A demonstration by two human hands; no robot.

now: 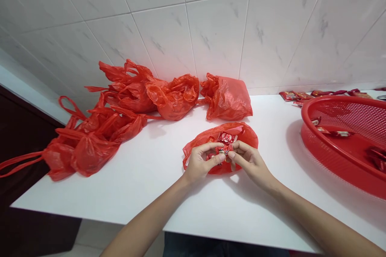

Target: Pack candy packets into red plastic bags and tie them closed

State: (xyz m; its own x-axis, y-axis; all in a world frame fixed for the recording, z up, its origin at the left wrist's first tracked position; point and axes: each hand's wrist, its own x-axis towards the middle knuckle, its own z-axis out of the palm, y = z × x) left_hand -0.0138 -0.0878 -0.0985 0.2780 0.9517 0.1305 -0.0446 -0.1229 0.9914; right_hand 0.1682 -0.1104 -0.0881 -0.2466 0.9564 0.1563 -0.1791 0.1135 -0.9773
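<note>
Centre of frame: small wrapped candy [223, 151] pinched between fingertips of left hand [201, 161] and right hand [249, 161], both grips nearly closed, above open red bag [189, 147].

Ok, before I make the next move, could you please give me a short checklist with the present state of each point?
1. Small packet in the grip of both hands: ok, fingers of the left hand and right hand are on it.
2. Packet wrapper undamaged: cannot tell, fingers cover part of it.
3. Open red bag spread under the hands: ok, wrapped pieces show inside.
4. Filled red bags on the left away from the hands: ok, white table lies between.
5. Wrapped pieces available in the red basket: ok, several show.
6. All loose packets in a container: not ok, some packets lie near the wall.
</note>
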